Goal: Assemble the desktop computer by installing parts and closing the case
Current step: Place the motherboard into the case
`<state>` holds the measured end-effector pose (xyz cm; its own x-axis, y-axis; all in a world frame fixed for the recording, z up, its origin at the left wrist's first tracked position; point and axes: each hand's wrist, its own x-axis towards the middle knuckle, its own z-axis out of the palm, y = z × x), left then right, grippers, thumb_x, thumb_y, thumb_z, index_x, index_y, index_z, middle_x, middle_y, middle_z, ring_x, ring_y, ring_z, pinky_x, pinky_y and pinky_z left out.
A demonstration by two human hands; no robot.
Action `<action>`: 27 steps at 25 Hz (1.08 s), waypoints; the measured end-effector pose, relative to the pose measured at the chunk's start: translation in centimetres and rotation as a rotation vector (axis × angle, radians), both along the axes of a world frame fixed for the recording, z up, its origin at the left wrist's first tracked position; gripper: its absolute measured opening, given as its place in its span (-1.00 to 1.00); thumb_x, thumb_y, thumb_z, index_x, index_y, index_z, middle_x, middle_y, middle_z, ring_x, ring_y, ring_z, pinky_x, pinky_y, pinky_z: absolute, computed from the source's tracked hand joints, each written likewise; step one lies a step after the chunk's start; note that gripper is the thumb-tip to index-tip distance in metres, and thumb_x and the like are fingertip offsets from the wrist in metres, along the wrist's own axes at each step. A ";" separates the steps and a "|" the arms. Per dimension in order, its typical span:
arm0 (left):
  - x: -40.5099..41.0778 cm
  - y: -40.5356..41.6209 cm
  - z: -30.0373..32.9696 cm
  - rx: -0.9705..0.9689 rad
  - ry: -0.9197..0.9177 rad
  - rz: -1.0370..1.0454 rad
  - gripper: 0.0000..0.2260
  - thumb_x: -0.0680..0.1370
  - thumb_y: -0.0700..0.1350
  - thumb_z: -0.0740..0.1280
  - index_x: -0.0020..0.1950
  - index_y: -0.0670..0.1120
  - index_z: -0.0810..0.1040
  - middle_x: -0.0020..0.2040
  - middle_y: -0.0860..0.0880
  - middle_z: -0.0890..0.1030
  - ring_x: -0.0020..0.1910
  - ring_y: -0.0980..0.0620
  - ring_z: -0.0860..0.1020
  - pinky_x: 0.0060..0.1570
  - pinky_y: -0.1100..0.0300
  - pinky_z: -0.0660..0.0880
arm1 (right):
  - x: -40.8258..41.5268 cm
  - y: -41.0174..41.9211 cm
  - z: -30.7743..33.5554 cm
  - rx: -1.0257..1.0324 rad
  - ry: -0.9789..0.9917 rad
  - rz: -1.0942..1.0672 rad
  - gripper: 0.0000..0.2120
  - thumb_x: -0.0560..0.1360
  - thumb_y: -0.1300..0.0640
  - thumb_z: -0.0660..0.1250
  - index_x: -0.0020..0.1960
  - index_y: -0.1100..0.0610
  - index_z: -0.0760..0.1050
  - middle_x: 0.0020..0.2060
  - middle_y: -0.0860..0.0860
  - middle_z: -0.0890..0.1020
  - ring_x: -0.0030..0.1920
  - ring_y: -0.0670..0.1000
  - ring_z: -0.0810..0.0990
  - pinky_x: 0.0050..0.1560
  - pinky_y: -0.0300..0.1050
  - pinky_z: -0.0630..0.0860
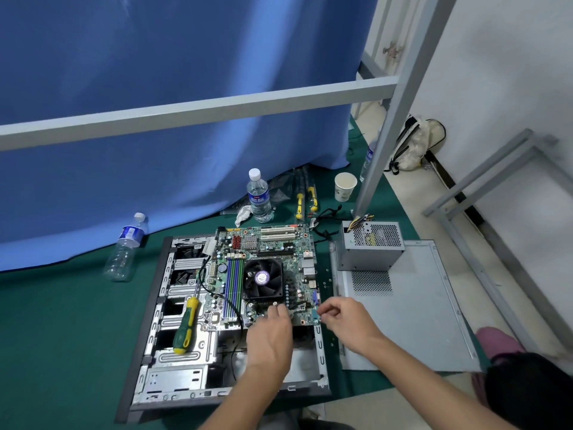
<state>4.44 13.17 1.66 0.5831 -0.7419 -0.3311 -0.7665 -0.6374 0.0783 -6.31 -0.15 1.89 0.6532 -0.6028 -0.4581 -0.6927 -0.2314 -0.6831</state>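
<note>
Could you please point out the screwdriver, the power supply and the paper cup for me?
screwdriver point(186, 327), head view, on its green and yellow handle.
power supply point(370, 248), head view, on its grey metal box.
paper cup point(344, 188), head view, on its outer wall.

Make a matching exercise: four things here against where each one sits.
Things:
1. green-yellow screwdriver
2. power supply
3. paper cup
4. CPU fan

Places:
A. on the motherboard
B. on the side panel
C. on the case's drive bays
D. beside the metal post

Pairs: 1-C, 2-B, 3-D, 4-A
</note>
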 end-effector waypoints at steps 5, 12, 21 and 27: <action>-0.5 0.0 0.4 0.005 0.017 -0.096 -0.87 0.63 -0.18 0.17 0.17 -0.09 0.39 0.10 -0.06 0.50 -0.10 0.02 0.52 -0.28 0.20 0.42 | -1.2 1.1 -0.3 0.064 -0.002 -0.024 -0.83 0.56 0.23 0.31 0.02 0.01 0.61 -0.15 -0.12 0.65 -0.12 -0.16 0.61 0.02 -0.26 0.56; 0.9 -2.4 4.1 -0.593 0.848 0.648 -0.90 0.61 -0.17 0.29 -0.08 -0.13 0.42 -0.22 -0.09 0.62 -0.37 0.00 0.60 -0.23 0.09 0.62 | -1.7 3.4 -0.2 0.091 -0.043 0.115 -0.73 0.51 0.13 0.37 0.18 -0.08 0.48 -0.01 -0.13 0.50 -0.04 -0.13 0.54 0.01 -0.26 0.54; 4.5 -0.2 4.4 -0.503 0.706 0.670 -0.81 0.61 -0.04 0.33 0.02 -0.16 0.45 -0.23 -0.11 0.64 -0.38 0.03 0.55 -0.37 0.15 0.53 | 0.7 0.4 3.4 0.126 -0.205 -0.156 -0.76 0.64 0.21 0.14 0.01 -0.10 0.47 0.10 -0.07 0.41 -0.10 -0.04 0.58 -0.12 -0.26 0.54; 11.0 3.3 1.9 -0.465 0.541 0.999 -0.62 0.56 0.01 0.39 0.17 -0.18 0.33 -0.10 -0.07 0.47 -0.19 -0.04 0.46 -0.17 0.12 0.37 | 7.5 0.4 5.1 -0.046 -0.229 -0.152 -0.74 0.64 0.27 0.12 0.17 0.07 0.53 0.08 -0.07 0.40 -0.26 -0.04 0.56 -0.39 -0.33 0.43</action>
<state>15.44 16.51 3.56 0.8329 -0.1600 -0.5297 0.2443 -0.7525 0.6115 1.18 0.27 7.03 0.6369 -0.7187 -0.2789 -0.5508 -0.1712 -0.8169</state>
